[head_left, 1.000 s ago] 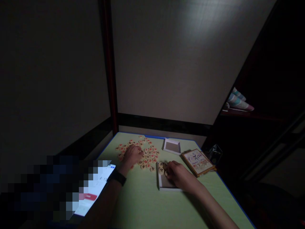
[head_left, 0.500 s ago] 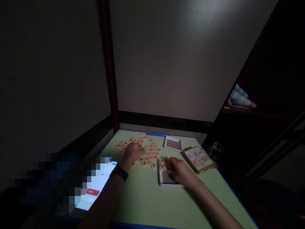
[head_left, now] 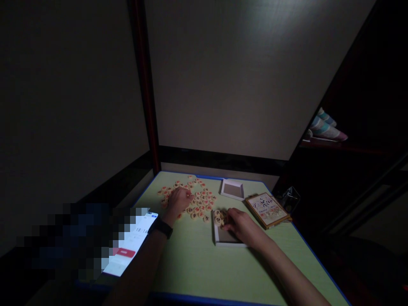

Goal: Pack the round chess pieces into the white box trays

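Observation:
Round pale Chinese chess pieces (head_left: 201,202) with red or dark characters lie in a loose spread on the table. My left hand (head_left: 178,201), a dark band at its wrist, reaches over their left part; its fingers are closed at the tips on a piece, mostly hidden. Near the table's middle lies a shallow white box tray (head_left: 230,244) with a brown bottom. Several pieces (head_left: 218,217) sit in its far left corner. There my right hand (head_left: 239,225) has thumb and fingers pinched round a piece, which the fingers partly cover.
A second shallow tray (head_left: 232,190) lies at the far edge. Right of it is a flat printed Chinese chess box (head_left: 267,210). A lit phone (head_left: 132,248) stands at the left by my forearm. The green table (head_left: 204,272) has a blue rim, with walls behind and left.
My left hand's fingers have drawn closer together over the pieces. The right hand stays at the tray's corner with little movement. The view has shifted slightly.

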Available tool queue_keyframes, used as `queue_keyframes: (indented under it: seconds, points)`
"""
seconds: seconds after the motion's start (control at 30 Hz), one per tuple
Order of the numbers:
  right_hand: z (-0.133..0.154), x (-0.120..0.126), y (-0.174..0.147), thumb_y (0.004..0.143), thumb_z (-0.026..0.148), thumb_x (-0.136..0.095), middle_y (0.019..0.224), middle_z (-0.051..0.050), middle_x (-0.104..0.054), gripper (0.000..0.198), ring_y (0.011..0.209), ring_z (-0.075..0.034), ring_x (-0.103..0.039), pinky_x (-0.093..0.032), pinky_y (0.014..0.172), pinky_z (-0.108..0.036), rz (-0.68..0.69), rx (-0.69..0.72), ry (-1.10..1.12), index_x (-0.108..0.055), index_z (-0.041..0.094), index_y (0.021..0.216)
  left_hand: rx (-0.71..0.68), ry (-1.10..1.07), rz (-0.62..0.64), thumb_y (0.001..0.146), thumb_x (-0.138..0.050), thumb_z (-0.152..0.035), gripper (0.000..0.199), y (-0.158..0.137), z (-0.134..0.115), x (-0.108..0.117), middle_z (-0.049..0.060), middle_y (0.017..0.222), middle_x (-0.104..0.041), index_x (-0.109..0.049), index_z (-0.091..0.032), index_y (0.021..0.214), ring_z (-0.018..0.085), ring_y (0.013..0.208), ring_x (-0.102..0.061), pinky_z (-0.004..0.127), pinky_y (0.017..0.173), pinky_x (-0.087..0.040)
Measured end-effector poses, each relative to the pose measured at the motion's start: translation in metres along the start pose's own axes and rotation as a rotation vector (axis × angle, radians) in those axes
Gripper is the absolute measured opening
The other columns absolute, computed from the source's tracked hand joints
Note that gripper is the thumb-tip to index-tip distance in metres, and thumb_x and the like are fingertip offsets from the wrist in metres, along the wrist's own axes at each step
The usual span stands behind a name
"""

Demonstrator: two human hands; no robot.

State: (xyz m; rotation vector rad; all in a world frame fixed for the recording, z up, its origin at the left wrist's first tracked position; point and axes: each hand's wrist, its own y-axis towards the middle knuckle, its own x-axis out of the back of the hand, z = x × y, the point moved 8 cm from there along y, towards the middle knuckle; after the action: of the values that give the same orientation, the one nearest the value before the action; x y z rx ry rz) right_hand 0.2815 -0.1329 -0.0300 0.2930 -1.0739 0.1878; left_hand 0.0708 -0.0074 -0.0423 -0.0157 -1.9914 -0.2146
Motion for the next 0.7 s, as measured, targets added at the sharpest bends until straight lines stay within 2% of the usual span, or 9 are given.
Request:
queue_keyframes:
  seconds: [0.23,0.43,0.7]
  points:
    - [0.0021,0.0034,-0.0025,0.08,0.013,-0.062,0.088,-0.005,-0.061,0.01,0.08,-0.018,-0.057,-0.039,0.069,-0.026,0.032,-0.014,-0.02,-0.054,0.019,0.083,-0.004,-0.002,0.02,0.086,-0.067,-0.033,0.022,-0.0003,-0.002,0.0006,0.007,0.111,-0.068,-0.074,-0.021,0.103,0.021,0.11,-0.06,0.026,0.095,-0.042]
    - [0.0036,0.004,-0.0021,0.079,0.012,-0.063,0.087,-0.005,-0.061,0.011,0.079,-0.018,-0.057,-0.038,0.067,-0.026,0.048,-0.024,-0.029,-0.055,0.019,0.081,0.013,0.005,0.016,0.085,-0.067,-0.035,0.021,0.0012,-0.0022,0.0003,0.007,0.106,-0.07,-0.074,-0.02,0.098,0.021,0.103,-0.062,0.026,0.089,-0.045]
    - [0.0045,0.0063,-0.0033,0.08,0.014,-0.063,0.086,-0.006,-0.062,0.011,0.078,-0.019,-0.057,-0.038,0.067,-0.026,0.043,-0.002,-0.019,-0.054,0.019,0.082,-0.086,0.074,-0.035,0.084,-0.068,-0.033,0.02,0.0015,-0.006,0.0024,0.009,0.104,-0.069,-0.074,-0.017,0.094,0.023,0.108,-0.059,0.03,0.1,-0.04]
